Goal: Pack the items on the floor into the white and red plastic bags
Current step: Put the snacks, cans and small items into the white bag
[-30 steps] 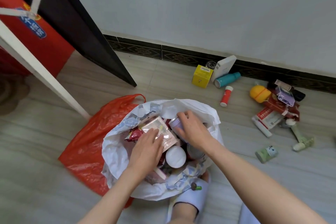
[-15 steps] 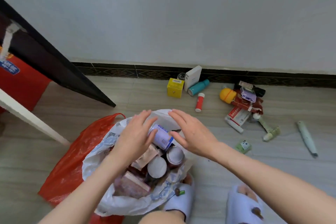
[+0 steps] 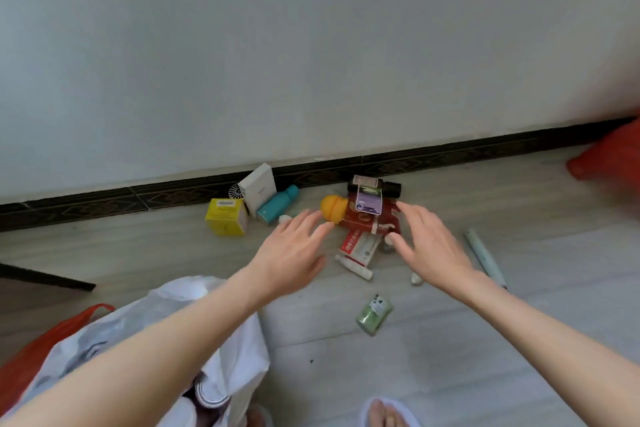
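Along the far wall, by the dark skirting, loose items lie scattered on the pale floor [image 3: 485, 340]. Both arms reach out toward them. The left hand [image 3: 291, 250] has its fingers spread and straight, holding nothing, its fingertips just short of an orange rounded item [image 3: 333, 206]. The right hand [image 3: 427, 244] is likewise spread and empty, above the right edge of a red packet [image 3: 372, 220] that has a small purple card [image 3: 369, 201] lying on it. Near the packet, between the two hands, a red and white tube [image 3: 356, 251] lies flat. Left of the hands stand a yellow box [image 3: 225, 217], a white box [image 3: 258, 188] tilted against the wall and a teal bottle [image 3: 277, 204] on its side. A green sachet [image 3: 374, 315] lies alone nearer the person, and a pale pen-shaped stick [image 3: 483, 255] lies to the right. At the near left the white plastic bag [image 3: 239, 350] sits open under the left forearm, with things inside, and the red plastic bag [image 3: 41, 340] shows beside it at the left
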